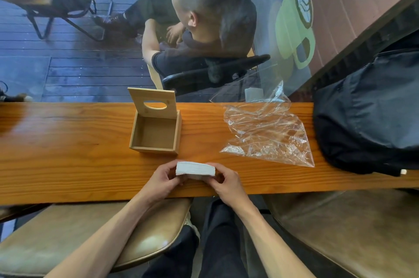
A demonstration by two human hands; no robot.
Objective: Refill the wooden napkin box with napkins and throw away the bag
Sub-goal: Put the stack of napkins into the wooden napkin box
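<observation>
A stack of white napkins (195, 168) is held just above the wooden counter (68, 153), near its front edge. My left hand (163, 179) grips the stack's left end and my right hand (224, 181) grips its right end. Directly behind the stack stands the wooden napkin box (156, 133), empty inside, its hinged lid (152, 102) with an oval slot raised upright at the back. A crumpled clear plastic bag (267, 132) lies flat on the counter to the right of the box, with nothing visible inside it.
A black backpack (367, 114) rests on the counter's right end, touching the bag's far corner. Behind the counter is a glass window with a person seated outside. Two tan stools (95, 239) stand below the counter's front edge.
</observation>
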